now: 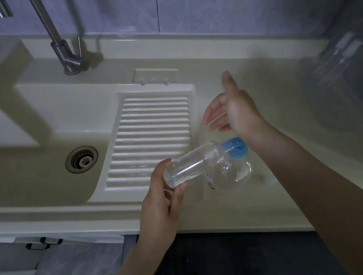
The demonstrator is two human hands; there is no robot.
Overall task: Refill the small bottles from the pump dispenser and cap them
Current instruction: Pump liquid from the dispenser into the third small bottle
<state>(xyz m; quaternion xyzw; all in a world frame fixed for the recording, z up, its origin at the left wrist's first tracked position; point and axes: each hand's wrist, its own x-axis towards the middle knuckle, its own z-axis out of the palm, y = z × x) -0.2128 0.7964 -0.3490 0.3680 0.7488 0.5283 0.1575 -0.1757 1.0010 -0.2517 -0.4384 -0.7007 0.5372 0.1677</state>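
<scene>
**Inspector A:** A cream table (249, 210) with a moulded sink (34, 163) and ribbed washboard (151, 137) is recorded first, a steel tap (64, 56) behind it. What is noted on the bare surface?

**Inspector B:** A round clear pump dispenser (233, 174) with a blue pump head (235, 148) is seen standing near the front edge, just right of the washboard. Blurred clear containers (339, 61) are noted well apart at the far right; it cannot be told whether these are further bottles.

**Inspector A:** And the small bottle (190, 166)?

**Inspector B:** It is held tilted almost flat, its neck brought up against the blue head. No cap is seen on it. A little clear liquid appears to lie inside.

**Inspector A:** The hands?

**Inspector B:** The bottle's base is gripped by the left hand (163, 203), fingers curled round it. The right hand (231, 109) is raised above and beyond the pump, fingers spread and relaxed, nothing held.

**Inspector A:** Step in hand?

**Inspector B:** Filling is judged to be under way. A press of the right hand down onto the pump head is called for next, with the neck kept under the spout; capping is not yet done.
</scene>
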